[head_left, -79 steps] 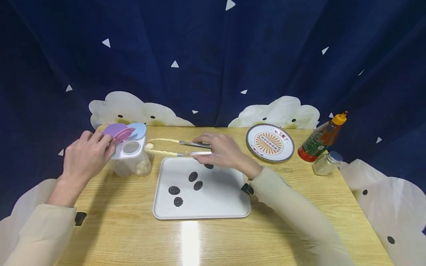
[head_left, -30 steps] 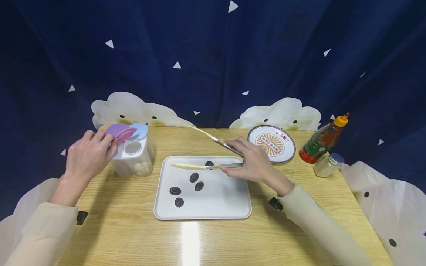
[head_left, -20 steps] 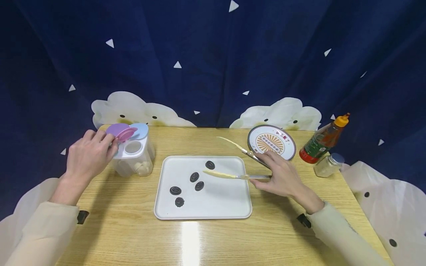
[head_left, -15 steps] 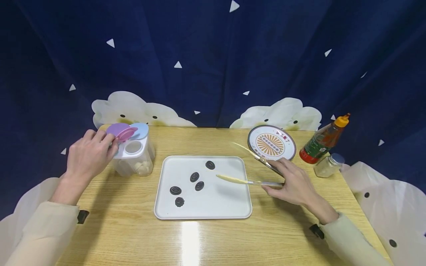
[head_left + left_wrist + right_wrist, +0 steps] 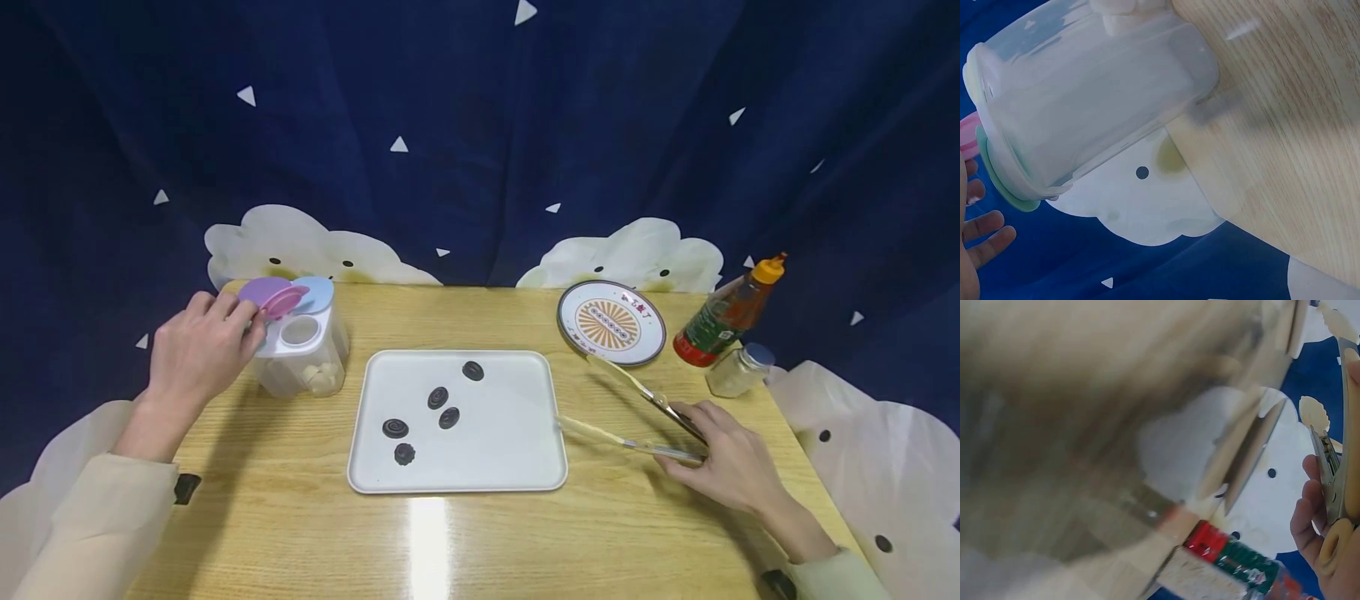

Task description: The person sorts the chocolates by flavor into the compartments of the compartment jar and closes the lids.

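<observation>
At the left, my left hand (image 5: 198, 350) pinches the raised pink lid (image 5: 283, 302) of a clear container (image 5: 281, 379) with a white top. Its round opening is uncovered, and pale pieces (image 5: 322, 379) lie inside. In the left wrist view, my fingers (image 5: 988, 231) are beside the green lid (image 5: 1004, 181). My right hand (image 5: 731, 462) grips metal tongs (image 5: 630, 444) with cream-coloured tips. The tongs' arms are spread apart with nothing between them, right of the white tray (image 5: 495, 458). Several dark, patterned round pieces (image 5: 438, 397) lie on that tray.
A patterned plate (image 5: 609, 325) sits at the back, just beyond the tongs' tips. To its right stand a sauce bottle (image 5: 720, 325) with a yellow cap and a small lidded jar (image 5: 738, 372). A dark blue curtain (image 5: 465, 125) hangs behind the table.
My right hand has carried the tongs from beside the container across the tray to the right. The pale piece at their tips earlier is gone from them. My left hand stays at the lid.
</observation>
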`<action>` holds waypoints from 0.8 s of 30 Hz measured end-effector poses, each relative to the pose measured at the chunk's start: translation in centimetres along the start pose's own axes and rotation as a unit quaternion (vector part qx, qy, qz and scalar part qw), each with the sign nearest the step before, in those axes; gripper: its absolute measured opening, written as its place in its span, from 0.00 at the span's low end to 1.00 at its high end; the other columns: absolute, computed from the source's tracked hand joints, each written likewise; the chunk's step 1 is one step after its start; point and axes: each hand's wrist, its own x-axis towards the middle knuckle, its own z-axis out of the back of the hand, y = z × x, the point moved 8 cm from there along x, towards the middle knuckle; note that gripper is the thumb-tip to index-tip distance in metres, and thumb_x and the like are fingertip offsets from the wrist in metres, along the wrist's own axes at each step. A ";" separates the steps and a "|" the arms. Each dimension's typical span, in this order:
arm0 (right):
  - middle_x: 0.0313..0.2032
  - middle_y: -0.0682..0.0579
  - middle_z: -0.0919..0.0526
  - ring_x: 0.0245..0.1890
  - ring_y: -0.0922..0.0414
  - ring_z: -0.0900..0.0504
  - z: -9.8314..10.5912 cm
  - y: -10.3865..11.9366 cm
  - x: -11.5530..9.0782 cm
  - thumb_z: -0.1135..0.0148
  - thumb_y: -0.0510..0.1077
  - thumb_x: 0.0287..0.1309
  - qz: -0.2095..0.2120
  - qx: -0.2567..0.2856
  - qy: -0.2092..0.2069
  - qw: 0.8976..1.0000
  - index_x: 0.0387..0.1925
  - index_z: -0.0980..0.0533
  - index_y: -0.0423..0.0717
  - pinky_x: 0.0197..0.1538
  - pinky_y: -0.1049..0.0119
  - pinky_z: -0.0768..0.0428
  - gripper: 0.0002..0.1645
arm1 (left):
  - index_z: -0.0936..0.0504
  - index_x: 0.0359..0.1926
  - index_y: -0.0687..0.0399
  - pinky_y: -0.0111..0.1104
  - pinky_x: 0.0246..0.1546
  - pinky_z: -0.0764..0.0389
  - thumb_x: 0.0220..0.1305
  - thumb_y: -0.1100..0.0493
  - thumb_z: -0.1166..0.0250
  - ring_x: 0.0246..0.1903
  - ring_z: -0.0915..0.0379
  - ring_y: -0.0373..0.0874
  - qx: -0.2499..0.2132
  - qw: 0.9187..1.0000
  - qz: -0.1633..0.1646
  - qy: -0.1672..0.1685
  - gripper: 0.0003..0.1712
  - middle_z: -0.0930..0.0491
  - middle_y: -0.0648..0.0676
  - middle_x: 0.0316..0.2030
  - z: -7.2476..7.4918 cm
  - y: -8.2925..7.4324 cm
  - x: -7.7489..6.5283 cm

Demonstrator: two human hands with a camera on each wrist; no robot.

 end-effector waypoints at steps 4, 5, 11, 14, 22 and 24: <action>0.41 0.51 0.15 0.31 0.56 0.19 -0.5 -0.8 -0.7 0.16 0.62 0.33 -0.008 -0.003 0.010 1.000 0.55 0.19 0.47 0.24 0.63 0.29 0.45 | 0.19 0.40 0.66 0.49 0.16 0.26 0.70 0.52 0.41 0.27 0.25 0.64 -0.002 1.000 0.006 0.005 0.18 0.15 0.67 0.34 -0.1 0.1 0.0; 0.41 0.50 0.15 0.32 0.55 0.19 -0.7 -1.0 -0.8 0.16 0.63 0.33 -0.010 -0.005 0.015 1.000 0.55 0.20 0.47 0.24 0.63 0.29 0.46 | 0.19 0.40 0.66 0.49 0.16 0.25 0.69 0.53 0.40 0.27 0.25 0.64 -0.002 1.000 0.007 0.006 0.17 0.15 0.67 0.34 -0.1 0.1 0.0; 0.47 0.45 0.15 0.39 0.46 0.14 -1.4 -1.9 -1.1 0.18 0.65 0.38 -0.017 -0.021 0.045 0.999 0.59 0.21 0.46 0.27 0.53 0.22 0.48 | 0.18 0.41 0.66 0.49 0.16 0.25 0.69 0.53 0.40 0.27 0.25 0.64 -0.003 1.000 0.005 0.006 0.17 0.15 0.68 0.35 -0.1 0.1 0.0; 0.49 0.44 0.16 0.44 0.44 0.14 -1.9 -2.3 -1.1 0.18 0.64 0.41 -0.015 -0.021 0.062 0.998 0.60 0.22 0.46 0.31 0.47 0.18 0.47 | 0.19 0.40 0.66 0.49 0.16 0.26 0.70 0.52 0.42 0.27 0.25 0.64 -0.002 1.000 0.003 0.002 0.18 0.15 0.68 0.34 0.0 0.0 0.1; 0.49 0.40 0.15 0.50 0.40 0.16 -3.3 -3.1 -1.6 0.20 0.64 0.46 -0.020 -0.028 0.112 0.993 0.62 0.22 0.41 0.42 0.39 0.16 0.47 | 0.19 0.40 0.66 0.50 0.16 0.25 0.69 0.53 0.41 0.28 0.24 0.65 0.000 1.000 0.003 0.006 0.17 0.15 0.67 0.35 -0.2 0.0 0.1; 0.50 0.40 0.15 0.51 0.39 0.16 -3.3 -3.1 -1.6 0.21 0.65 0.46 -0.023 -0.029 0.117 0.992 0.62 0.22 0.41 0.44 0.39 0.16 0.48 | 0.19 0.40 0.65 0.50 0.16 0.25 0.68 0.54 0.39 0.28 0.24 0.64 -0.002 1.000 0.006 0.009 0.16 0.15 0.67 0.35 -0.1 0.0 0.0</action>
